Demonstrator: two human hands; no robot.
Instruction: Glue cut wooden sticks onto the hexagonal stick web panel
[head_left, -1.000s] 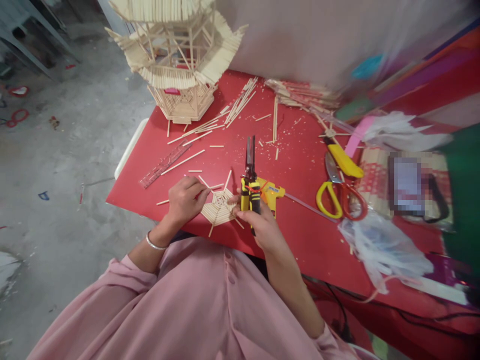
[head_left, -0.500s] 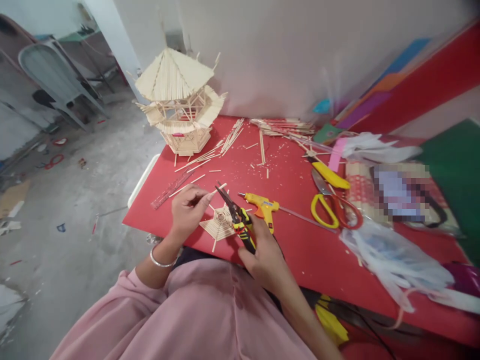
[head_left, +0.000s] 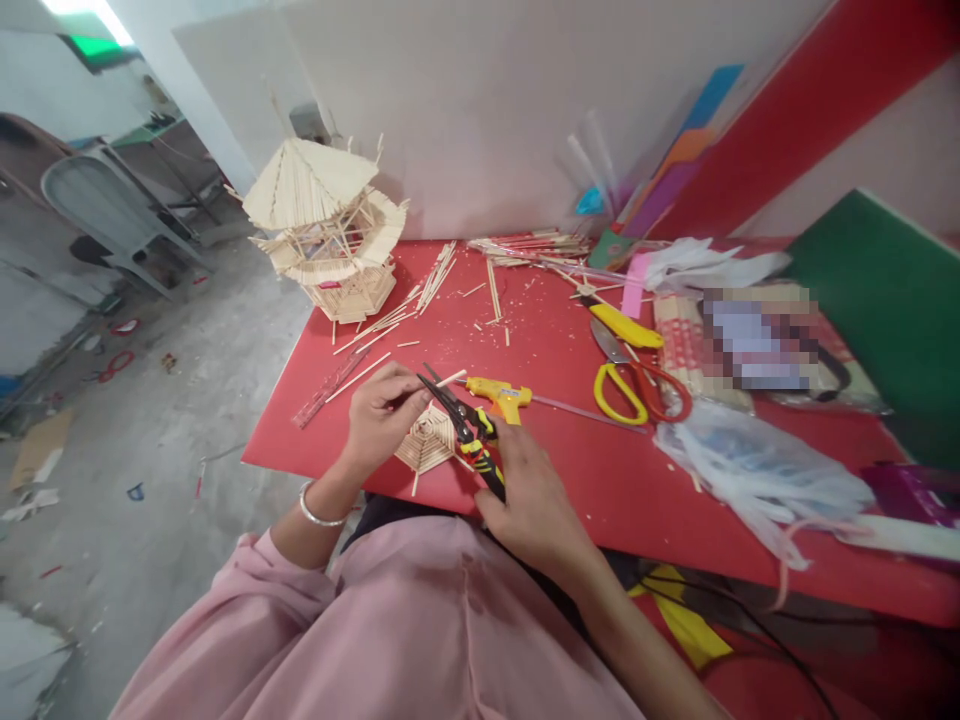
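Observation:
My left hand point(head_left: 379, 418) pinches a thin bamboo stick point(head_left: 448, 379) just above a small hexagonal web of sticks point(head_left: 426, 442) that lies on the red table point(head_left: 570, 470). My right hand point(head_left: 531, 495) grips black-and-yellow cutting pliers point(head_left: 463, 428). Their open blades point up and left, with the tips at the stick near my left fingers. A yellow glue gun point(head_left: 498, 396) lies just behind the pliers.
A stick-built pagoda model point(head_left: 326, 232) stands at the table's far left corner, with loose sticks point(head_left: 427, 290) scattered near it. Yellow-handled scissors point(head_left: 630, 385), a yellow cutter point(head_left: 621, 324), a plastic bag point(head_left: 757, 475) and a mat roll lie on the right. A green board point(head_left: 885, 300) leans far right.
The pliers swung from pointing straight up to angling left, and their blades now meet the stick held in my left hand. The camera view tilted upward.

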